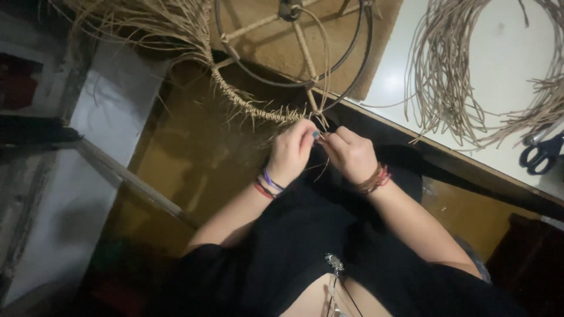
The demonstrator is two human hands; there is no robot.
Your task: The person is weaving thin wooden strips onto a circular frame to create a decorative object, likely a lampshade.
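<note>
A round dark wire frame (252,75) with wrapped spokes leans over the table edge; its rim is partly wrapped with tan straw fibre (247,105). My left hand (291,149) pinches the fibre at the rim's lowest point. My right hand (352,154) is right beside it, fingers closed on thin fibre strands next to a wrapped spoke (306,61). Both wrists wear bracelets. The fingertips hide the exact spot where the strands meet the frame.
A loose bundle of tan strands (446,76) lies looped on the white table (505,47) at the right, with black-handled scissors (543,154) near the table's edge. A tan mat (352,29) lies under the frame. More loose fibre (147,23) fans out at the top left.
</note>
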